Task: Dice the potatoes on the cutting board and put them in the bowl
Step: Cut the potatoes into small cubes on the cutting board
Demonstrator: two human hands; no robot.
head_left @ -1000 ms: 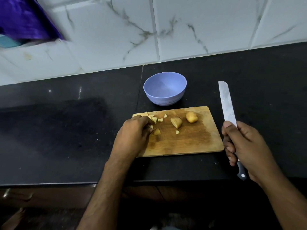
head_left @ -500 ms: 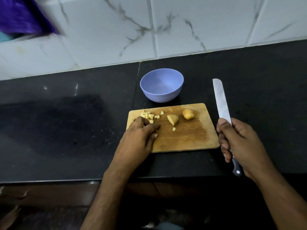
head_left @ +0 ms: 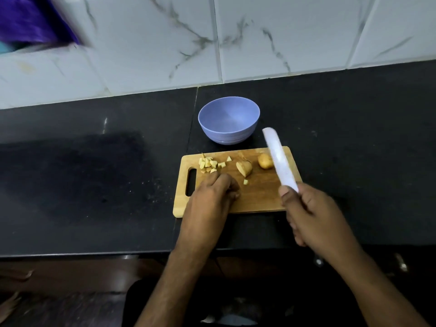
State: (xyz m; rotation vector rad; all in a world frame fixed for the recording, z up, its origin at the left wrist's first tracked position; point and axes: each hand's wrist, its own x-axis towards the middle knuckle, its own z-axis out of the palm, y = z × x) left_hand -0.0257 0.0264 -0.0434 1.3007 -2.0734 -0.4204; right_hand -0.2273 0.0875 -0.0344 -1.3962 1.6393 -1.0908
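Black stone countertop (head_left: 94, 185) spans the middle of the frame; white marbled wall tiles (head_left: 283, 38) fill the top. Purple blurred object (head_left: 30, 22) at upper left, not identifiable.

Rectangular wooden cutting board with a slot handle (head_left: 262, 197) lies at frame centre, handle end to the left. Round lilac plastic bowl (head_left: 228, 120) stands just above the board on the counter, apart from it; no potato visible inside.

Right hand (head_left: 311, 213), lower right of centre, fingers curled tight around the handle of a long pale-bladed knife (head_left: 279, 159); the blade, motion-blurred, angles up-left over the board's right end.

Left hand (head_left: 212, 197) rests on the board's lower left part, fingers curled under; cannot tell whether they hold anything.

On the board: whole small potato (head_left: 264, 161) at upper right, partly behind the blade; cut potato chunk (head_left: 244, 168) centre; pile of pale diced potato pieces (head_left: 208, 164) upper left, just above the left hand; one stray cube (head_left: 245, 182) below the chunk.
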